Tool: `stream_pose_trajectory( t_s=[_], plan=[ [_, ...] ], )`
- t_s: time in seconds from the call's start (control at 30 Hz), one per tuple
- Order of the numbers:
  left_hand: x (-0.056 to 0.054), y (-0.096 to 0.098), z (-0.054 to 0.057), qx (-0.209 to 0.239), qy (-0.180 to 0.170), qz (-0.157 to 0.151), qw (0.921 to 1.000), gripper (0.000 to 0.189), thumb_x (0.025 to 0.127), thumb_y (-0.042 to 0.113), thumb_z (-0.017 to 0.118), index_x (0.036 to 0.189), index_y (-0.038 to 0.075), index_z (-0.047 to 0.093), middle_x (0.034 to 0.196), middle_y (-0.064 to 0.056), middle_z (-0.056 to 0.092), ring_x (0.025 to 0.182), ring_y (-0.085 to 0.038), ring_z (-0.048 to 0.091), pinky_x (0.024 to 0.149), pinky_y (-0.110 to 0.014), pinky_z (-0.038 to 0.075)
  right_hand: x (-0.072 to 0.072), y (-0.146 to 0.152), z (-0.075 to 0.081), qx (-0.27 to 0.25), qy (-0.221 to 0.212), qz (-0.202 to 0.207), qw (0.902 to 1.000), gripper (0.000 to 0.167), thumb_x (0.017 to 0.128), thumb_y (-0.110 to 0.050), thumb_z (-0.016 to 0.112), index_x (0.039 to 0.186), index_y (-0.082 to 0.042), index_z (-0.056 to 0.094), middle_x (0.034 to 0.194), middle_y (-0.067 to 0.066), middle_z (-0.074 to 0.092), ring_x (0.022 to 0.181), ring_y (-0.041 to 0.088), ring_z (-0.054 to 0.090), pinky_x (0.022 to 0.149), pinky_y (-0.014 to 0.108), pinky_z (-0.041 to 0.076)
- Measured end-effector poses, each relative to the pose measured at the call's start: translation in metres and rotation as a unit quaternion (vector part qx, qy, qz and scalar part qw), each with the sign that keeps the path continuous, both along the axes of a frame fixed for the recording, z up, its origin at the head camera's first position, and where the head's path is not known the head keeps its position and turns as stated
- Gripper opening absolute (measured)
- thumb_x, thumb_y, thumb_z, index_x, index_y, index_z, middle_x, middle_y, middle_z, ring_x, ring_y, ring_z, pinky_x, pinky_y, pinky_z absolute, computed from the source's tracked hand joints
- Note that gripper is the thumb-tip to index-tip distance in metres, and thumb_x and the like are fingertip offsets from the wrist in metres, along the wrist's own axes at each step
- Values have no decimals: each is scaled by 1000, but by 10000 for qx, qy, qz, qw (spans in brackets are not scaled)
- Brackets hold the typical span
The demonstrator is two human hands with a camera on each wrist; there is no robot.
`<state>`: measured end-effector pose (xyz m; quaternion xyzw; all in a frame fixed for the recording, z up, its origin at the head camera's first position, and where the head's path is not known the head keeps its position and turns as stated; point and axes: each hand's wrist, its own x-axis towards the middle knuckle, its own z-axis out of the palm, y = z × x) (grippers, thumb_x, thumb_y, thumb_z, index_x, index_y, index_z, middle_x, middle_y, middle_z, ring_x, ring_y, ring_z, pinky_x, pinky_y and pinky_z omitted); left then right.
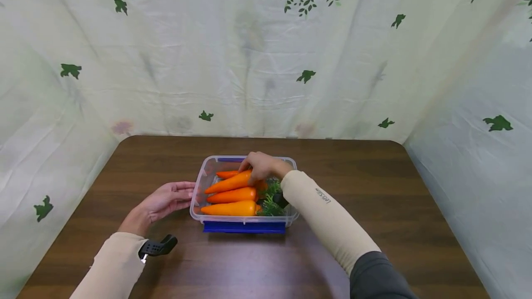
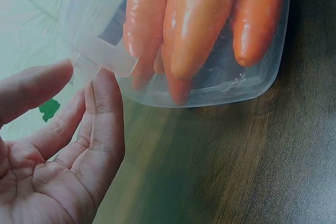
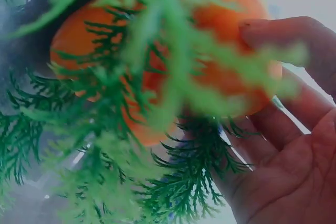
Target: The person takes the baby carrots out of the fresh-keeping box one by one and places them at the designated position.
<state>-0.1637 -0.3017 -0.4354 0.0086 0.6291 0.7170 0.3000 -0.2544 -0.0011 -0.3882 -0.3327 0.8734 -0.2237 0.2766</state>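
Observation:
A clear plastic box point(image 1: 198, 193) with blue latches holds several orange carrots point(image 1: 232, 196) with feathery green tops point(image 1: 272, 200). My right hand point(image 1: 263, 166) reaches over its far side and grips the thick end of a carrot point(image 1: 228, 182). In the right wrist view the thumb point(image 3: 283, 30) presses on the orange carrot, and the other fingers lie behind it, partly hidden by blurred greens. At the box's left wall, my left hand point(image 1: 172, 197) has its fingers extended, palm toward the box. In the left wrist view its fingertips point(image 2: 107, 85) are right at the box's corner flap.
The box stands on a brown wooden table point(image 1: 353, 188), near its middle. A blue latch point(image 1: 244, 227) hangs down along the near side. Behind and beside the table hangs a pale curtain point(image 1: 257, 59) with green leaf prints. A black strap point(image 1: 155, 247) sits on the left wrist.

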Motion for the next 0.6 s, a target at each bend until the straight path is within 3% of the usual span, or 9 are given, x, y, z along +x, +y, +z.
stream_pose_trajectory(
  t_s=[0.33,0.6],
  plan=[
    [-2,6,0,-102,-28,49,9999,44,99,6,51,138,-10,38,115,-4,65,103,-19,65,91,-30,52,2,21,18,-163,282,89,9994,39,84,-1,66,122,-10,66,118,5,65,93,16,57,79,24,50],
    [-3,3,-1,-75,-47,-60,9999,39,99,6,52,135,-6,45,115,-4,65,105,-19,64,91,-30,51,6,44,33,-782,232,-80,9966,41,81,0,66,121,-8,66,116,6,65,90,18,58,74,24,50]
  ],
)
